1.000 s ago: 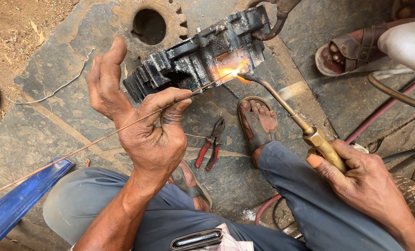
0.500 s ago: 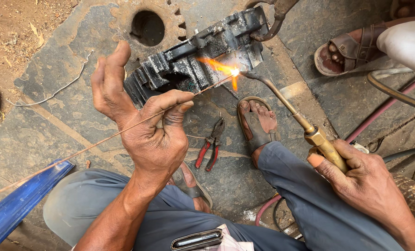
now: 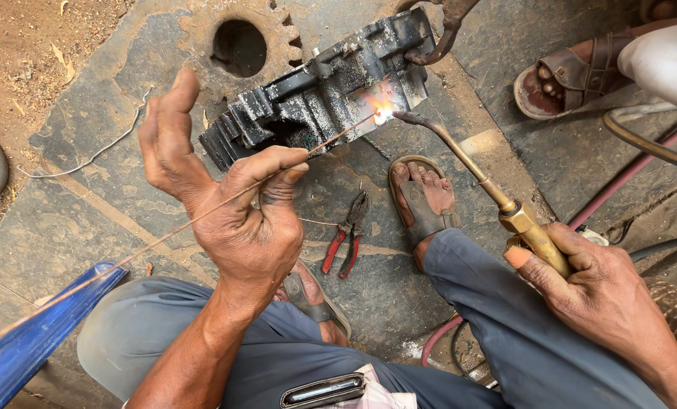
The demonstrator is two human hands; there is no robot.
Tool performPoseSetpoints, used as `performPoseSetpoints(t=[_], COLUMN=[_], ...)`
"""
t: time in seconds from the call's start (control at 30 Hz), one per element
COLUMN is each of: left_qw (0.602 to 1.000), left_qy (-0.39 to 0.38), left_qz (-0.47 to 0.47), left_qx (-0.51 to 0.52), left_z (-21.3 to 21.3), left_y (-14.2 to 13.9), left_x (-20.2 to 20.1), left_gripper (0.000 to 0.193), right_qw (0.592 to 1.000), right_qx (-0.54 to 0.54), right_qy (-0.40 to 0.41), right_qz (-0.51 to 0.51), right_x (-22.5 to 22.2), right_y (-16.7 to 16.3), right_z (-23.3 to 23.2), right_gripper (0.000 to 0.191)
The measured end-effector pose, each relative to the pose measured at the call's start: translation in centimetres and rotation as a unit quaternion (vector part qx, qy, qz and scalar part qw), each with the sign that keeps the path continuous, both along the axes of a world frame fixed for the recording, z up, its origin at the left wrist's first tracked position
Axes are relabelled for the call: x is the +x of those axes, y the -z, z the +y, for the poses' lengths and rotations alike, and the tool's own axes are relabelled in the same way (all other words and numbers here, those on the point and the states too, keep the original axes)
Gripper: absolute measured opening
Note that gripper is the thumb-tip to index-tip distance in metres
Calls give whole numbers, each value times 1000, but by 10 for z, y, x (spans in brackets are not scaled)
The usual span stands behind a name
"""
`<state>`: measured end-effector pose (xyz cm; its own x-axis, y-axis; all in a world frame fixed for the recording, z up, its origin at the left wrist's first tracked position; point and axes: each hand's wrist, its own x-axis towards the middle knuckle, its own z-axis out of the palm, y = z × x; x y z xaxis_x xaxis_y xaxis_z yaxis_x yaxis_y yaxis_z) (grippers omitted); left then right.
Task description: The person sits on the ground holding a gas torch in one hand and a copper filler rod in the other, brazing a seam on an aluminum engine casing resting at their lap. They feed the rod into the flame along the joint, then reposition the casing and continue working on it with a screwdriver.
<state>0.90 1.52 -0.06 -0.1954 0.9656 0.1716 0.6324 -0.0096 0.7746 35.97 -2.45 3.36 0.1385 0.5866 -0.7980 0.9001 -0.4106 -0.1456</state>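
Filler rod (image 3: 225,201): pinched in closed left hand (image 3: 240,216) fingers, tip now advanced beyond them to the flame on the black casting (image 3: 323,95). Brass torch (image 3: 490,193): gripped by closed right hand (image 3: 603,295). Heating continued.

Left hand (image 3: 240,220) pinching, fingers spread; right hand (image 3: 603,291) clenched

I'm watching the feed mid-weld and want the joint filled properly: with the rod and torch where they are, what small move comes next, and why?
Probably ease the filler rod a touch further in with the left hand. Its tip sits right at the glowing spot on the black metal casting, where the torch in the right hand aims its flame, so the rod likely melts back.
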Motion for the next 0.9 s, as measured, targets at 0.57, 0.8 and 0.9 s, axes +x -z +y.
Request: performPoseSetpoints(t=[0.57,0.8,0.9], left_qw=[1000,1000,1000], left_qy=[17,4,21], left_qz=[14,5,11], left_qx=[9,-11,0], left_z=[0,-2,-2], left_y=[6,3,4], left_x=[1,-1,1], left_gripper=[12,12,11], right_qw=[1000,1000,1000], right_qx=[-18,-22,-14], right_qy=[9,14,-3], right_qz=[0,-4,-1], right_x=[-2,-3,-3], right_y=[-1,-1,-1], right_z=[3,2,2], right_gripper=[40,40,39])
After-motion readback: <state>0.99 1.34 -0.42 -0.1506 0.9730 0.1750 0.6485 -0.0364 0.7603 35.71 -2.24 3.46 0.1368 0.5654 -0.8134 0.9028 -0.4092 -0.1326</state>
